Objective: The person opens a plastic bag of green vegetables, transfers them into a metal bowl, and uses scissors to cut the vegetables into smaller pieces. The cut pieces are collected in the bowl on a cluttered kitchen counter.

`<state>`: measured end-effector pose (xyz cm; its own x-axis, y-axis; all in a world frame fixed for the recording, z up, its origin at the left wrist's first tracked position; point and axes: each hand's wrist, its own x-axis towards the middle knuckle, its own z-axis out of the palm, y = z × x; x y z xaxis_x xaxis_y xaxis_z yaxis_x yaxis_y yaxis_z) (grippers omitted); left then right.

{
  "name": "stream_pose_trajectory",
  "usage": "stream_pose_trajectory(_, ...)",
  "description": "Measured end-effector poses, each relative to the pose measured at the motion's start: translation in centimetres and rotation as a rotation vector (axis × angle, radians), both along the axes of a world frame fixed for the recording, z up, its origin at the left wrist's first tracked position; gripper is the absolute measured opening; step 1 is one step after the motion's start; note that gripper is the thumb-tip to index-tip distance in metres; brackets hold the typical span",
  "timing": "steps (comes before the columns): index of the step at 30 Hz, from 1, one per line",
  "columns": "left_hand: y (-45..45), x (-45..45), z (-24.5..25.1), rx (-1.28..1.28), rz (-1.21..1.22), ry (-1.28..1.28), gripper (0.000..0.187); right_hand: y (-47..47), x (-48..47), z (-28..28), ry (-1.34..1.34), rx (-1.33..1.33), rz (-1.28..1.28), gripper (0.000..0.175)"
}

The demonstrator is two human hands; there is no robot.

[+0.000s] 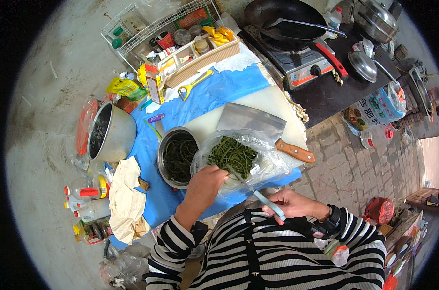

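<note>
A clear plastic bag point(273, 156) lies open on the white cutting board point(248, 98), with long green vegetable strands point(235, 154) inside. My left hand point(208, 181) is closed at the near edge of the strands, seemingly pinching some. My right hand point(292, 204) grips the light-blue handles of scissors point(266, 203), whose blades point into the bag beside my left fingers. Left of the bag stands a metal pot point(161, 165) holding darker green strands. Behind the bag lies a cleaver point(250, 119) with a wooden handle.
A yellow peeler point(195, 83) lies on the blue cloth point(223, 81). An empty metal pot point(123, 132) and a beige cloth point(127, 203) are at the left. A seasoning tray point(205, 61) stands behind. A wok point(288, 32) rests on a gas stove point(310, 69) at the back right.
</note>
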<state>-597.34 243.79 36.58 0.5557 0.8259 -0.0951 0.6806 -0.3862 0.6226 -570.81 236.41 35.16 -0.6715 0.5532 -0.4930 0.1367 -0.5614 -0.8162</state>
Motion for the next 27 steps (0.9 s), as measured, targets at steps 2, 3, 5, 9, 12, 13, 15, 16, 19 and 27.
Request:
stream_pose_trajectory(2, -0.1, -0.3, -0.6, 0.023, 0.076, -0.063, 0.014, -0.3, 0.3, -0.3, 0.013, -0.013, -0.066, 0.042)
stream_pose_trajectory(3, -0.1, -0.4, -0.9, 0.052, 0.129, -0.110, 0.014, -0.3, 0.6, -0.4, 0.010, -0.051, -0.057, 0.042)
stream_pose_trajectory(5, 0.1, -0.8, -1.6, 0.075, 0.229, -0.110, 0.015, -0.4, 0.9, -0.5, -0.006, -0.134, -0.037, 0.042)
stream_pose_trajectory(9, 1.0, -0.3, -3.3, 0.140, 0.268, 0.125, 0.019, -0.6, 0.9, -0.5, -0.016, -0.172, 0.014, 0.046)
stream_pose_trajectory(12, 1.4, 1.2, -4.7, 0.171, 0.270, 0.293, 0.022, -0.3, 0.5, -0.5, -0.018, -0.147, 0.048, 0.052)
stream_pose_trajectory(13, 1.5, 1.6, -5.1, 0.168, 0.283, 0.340, 0.023, -0.1, 0.3, -0.5, -0.040, -0.147, 0.065, 0.053)
stream_pose_trajectory(15, 1.9, 2.2, -5.5, 0.230, 0.305, 0.265, 0.019, 0.1, 0.1, -0.6, -0.040, -0.179, 0.077, 0.056)
stream_pose_trajectory(16, 2.0, 2.3, -5.4, 0.250, 0.307, 0.233, 0.019, 0.4, 0.0, -0.7, -0.048, -0.159, 0.078, 0.057)
stream_pose_trajectory(19, 2.5, 1.6, -4.2, 0.151, 0.317, 0.082, 0.017, 0.6, 0.1, -0.4, -0.050, -0.188, 0.053, 0.057)
stream_pose_trajectory(27, 5.1, 0.7, -0.4, 0.180, 0.179, -0.048, 0.026, 3.7, 2.7, 2.3, -0.168, -0.129, -0.200, 0.057)
